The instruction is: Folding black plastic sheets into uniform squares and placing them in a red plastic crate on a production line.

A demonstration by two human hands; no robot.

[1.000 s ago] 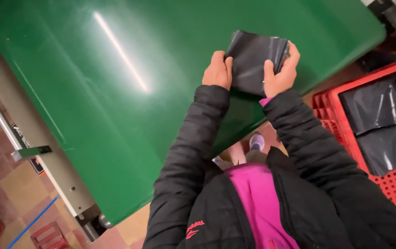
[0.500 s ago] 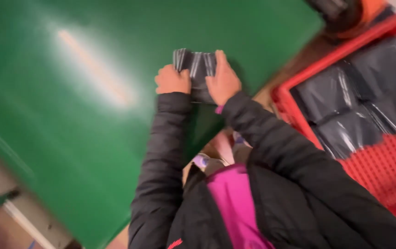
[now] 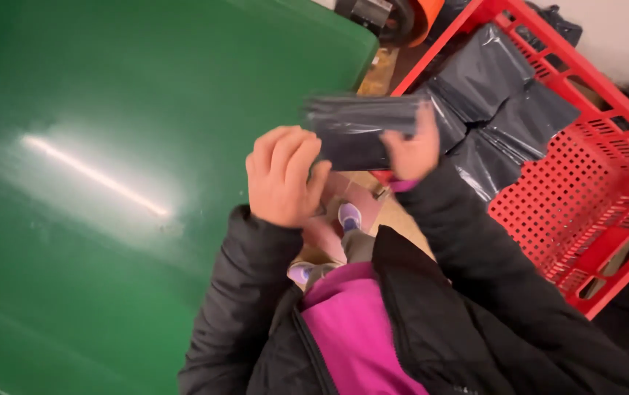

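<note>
My right hand (image 3: 411, 152) grips a folded dark grey plastic package (image 3: 358, 126), held level above the gap between the green table (image 3: 109, 146) and the red crate (image 3: 585, 212). My left hand (image 3: 281, 177) is curled at the package's lower left corner. Motion blur hides whether its fingers still pinch the package. Both arms wear black jacket sleeves, with a pink top showing between them.
The red perforated crate on the right holds several flat dark grey plastic bags (image 3: 497, 95). An orange and black object (image 3: 402, 16) sits beyond the table's far corner. My shoes (image 3: 349, 216) and the floor show below, between table and crate.
The package has come off the green table and moved right toward the red crate. My left hand has slid back to its left end.
</note>
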